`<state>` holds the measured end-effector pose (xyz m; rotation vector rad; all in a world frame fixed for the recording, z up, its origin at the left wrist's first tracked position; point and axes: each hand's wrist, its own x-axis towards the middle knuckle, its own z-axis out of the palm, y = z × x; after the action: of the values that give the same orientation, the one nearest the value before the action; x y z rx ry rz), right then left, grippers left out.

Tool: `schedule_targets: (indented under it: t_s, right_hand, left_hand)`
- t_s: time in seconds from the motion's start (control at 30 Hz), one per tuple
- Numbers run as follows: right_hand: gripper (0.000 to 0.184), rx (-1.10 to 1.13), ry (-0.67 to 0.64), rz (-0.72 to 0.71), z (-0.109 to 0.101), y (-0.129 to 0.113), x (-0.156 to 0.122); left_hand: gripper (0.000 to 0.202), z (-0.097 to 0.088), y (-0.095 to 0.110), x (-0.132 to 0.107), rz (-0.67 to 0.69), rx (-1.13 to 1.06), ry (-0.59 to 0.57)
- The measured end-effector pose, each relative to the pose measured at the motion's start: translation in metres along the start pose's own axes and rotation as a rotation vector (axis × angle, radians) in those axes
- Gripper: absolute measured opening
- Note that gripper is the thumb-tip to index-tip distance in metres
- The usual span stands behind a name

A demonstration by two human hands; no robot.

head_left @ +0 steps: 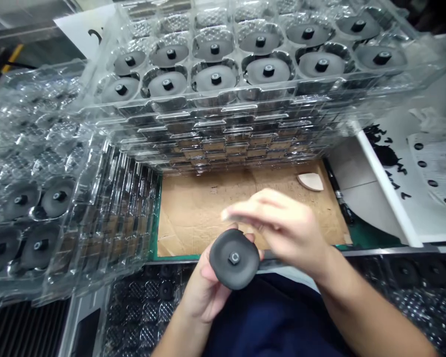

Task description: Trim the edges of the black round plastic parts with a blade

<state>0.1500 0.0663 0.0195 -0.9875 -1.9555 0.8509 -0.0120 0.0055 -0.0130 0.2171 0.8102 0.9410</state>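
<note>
My left hand point(204, 290) grips a round dark grey disc point(233, 259) with a small metal nut at its middle, held up facing me near the table's front edge. My right hand point(282, 230) hovers just above and behind the disc, fingers stretched leftward and smeared by motion; nothing shows in it. Ahead stands a tall stack of clear plastic trays point(245, 104), the top one filled with several like grey discs point(268, 70).
A second stack of clear trays point(40, 208) with several discs stands at the left. Brown cardboard point(193, 208) covers the bench over a green mat. A black pen point(340, 196) and white sheets point(431, 168) lie at the right. Dark trays point(412, 277) sit below the front edge.
</note>
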Motion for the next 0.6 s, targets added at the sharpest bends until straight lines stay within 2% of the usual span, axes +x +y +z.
schedule_targets:
  t_s: [0.07, 0.13, 0.23, 0.3, 0.4, 0.47, 0.5, 0.53, 0.6]
  right_hand:
    - [0.023, -0.106, 0.083, 0.241, 0.002, 0.020, -0.012]
    - [0.024, -0.140, 0.032, 0.413, 0.011, 0.039, -0.031]
    - [0.026, -0.093, -0.085, 0.470, 0.036, 0.060, -0.064]
    - [0.024, -0.066, -0.108, 0.473, 0.045, 0.065, -0.075]
    - [0.023, -0.046, -0.028, 0.507, 0.034, 0.050, -0.066]
    - [0.023, -0.057, 0.107, 0.458, 0.015, 0.026, -0.048]
    - [0.022, -0.075, 0.191, 0.362, 0.006, 0.012, -0.039]
    - [0.024, -0.096, 0.206, 0.189, -0.001, -0.001, -0.030]
    - [0.025, -0.127, 0.086, -0.087, -0.009, -0.021, -0.018]
  left_hand:
    - [0.062, 0.000, 0.000, -0.001, -0.004, -0.104, -0.085]
    - [0.057, 0.000, 0.001, -0.001, 0.001, -0.176, -0.138]
    - [0.053, 0.003, 0.002, 0.001, 0.009, -0.190, -0.156]
    - [0.051, 0.004, 0.003, 0.003, -0.003, -0.182, -0.160]
    - [0.054, 0.005, 0.002, 0.003, -0.024, -0.167, -0.173]
    - [0.059, 0.005, 0.001, 0.002, -0.030, -0.151, -0.190]
    - [0.060, 0.004, 0.000, 0.001, -0.030, -0.132, -0.197]
    - [0.059, 0.004, -0.001, 0.001, -0.028, -0.105, -0.197]
    - [0.055, 0.002, -0.003, 0.001, -0.017, -0.030, -0.166]
